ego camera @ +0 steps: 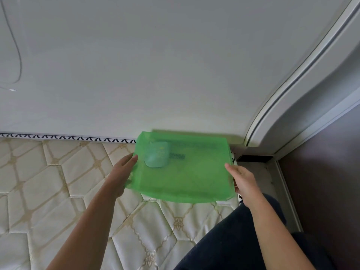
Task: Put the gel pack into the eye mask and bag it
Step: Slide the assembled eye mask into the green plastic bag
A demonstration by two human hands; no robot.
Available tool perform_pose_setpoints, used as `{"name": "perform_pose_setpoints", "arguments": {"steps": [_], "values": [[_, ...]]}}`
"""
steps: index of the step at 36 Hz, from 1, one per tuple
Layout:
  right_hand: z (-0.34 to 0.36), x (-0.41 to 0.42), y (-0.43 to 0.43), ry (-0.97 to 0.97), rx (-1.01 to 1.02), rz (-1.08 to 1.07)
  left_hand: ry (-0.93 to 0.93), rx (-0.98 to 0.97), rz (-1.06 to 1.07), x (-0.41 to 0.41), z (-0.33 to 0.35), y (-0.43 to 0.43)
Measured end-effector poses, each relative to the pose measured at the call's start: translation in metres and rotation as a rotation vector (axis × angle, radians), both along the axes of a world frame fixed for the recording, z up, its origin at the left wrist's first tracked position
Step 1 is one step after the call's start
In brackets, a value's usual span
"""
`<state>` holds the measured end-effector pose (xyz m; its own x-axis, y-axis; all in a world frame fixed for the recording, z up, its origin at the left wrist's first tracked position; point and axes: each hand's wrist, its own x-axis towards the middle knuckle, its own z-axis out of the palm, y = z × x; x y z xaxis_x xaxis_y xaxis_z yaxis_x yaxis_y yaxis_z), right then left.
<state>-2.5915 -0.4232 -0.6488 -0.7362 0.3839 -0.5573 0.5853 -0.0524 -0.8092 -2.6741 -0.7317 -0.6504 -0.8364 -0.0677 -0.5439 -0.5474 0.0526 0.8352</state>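
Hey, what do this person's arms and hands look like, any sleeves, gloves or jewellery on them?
The left forearm and right forearm are bare right to the frame edge, with no sleeve in view. The left hand and right hand wear no gloves, and no watch, bracelet or ring shows. The only clothing visible is a dark trouser leg at lower right.

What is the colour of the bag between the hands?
The bag is translucent green, clearest in the head view.
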Motion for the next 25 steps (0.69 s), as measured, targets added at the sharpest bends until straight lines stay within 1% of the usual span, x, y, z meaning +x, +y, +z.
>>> {"name": "perform_pose_setpoints", "arguments": {"steps": [6,16,21,25], "values": [[-0.003,-0.008,-0.001,0.031,-0.022,-0.116,-0.036,0.052,0.007,-0.003,0.0,0.008],[-0.01,-0.012,0.002,0.04,-0.163,-0.243,-0.018,-0.024,0.008,0.002,-0.008,0.006],[-0.011,-0.009,0.004,0.046,-0.17,-0.24,-0.027,-0.079,-0.001,0.007,-0.013,0.007],[-0.009,-0.008,0.005,0.015,-0.07,-0.179,-0.081,-0.109,-0.023,0.012,-0.017,0.006]]}}
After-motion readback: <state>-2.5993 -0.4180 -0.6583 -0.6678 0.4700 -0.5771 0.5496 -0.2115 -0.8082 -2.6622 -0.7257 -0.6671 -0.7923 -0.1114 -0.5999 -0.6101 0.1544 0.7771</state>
